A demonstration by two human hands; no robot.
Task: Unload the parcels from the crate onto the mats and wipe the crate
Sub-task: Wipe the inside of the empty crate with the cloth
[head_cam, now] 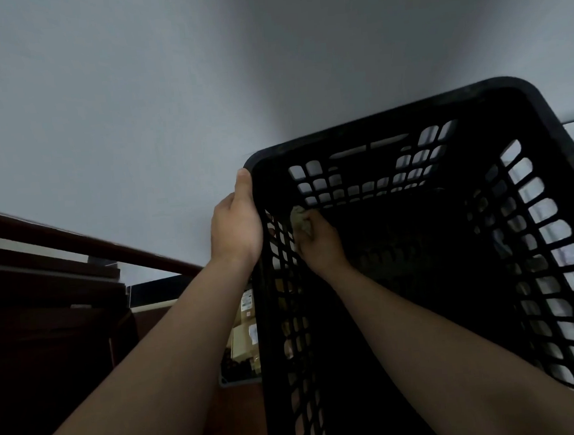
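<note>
From my end, my right hand (318, 242) is down inside the crate (545, 111), fingers curled tight around a small crumpled cloth (300, 221); the cloth is pressed against the inner face of the crate's left wall, near the far left corner; the right forearm runs in from the lower right, over the near rim and into the dark interior.

My left hand (236, 224) grasps that same left wall from the outside; the thumb lies straight up along the rim toward the corner, the palm is flat on the outer face, and fingertips show through the lattice holes; the left forearm comes up from the lower left, wrist nearly straight.

The crate is black, with latticed sides, tilted with its open mouth toward me; I cannot make out anything in its shadowed bottom.

Below, between my left forearm and the crate's wall, brown parcels (245, 337) with white labels lie on a grey mat (224, 382); dark wooden furniture (45, 305) stands at far left; a pale grey wall (133, 109) is behind it all.
</note>
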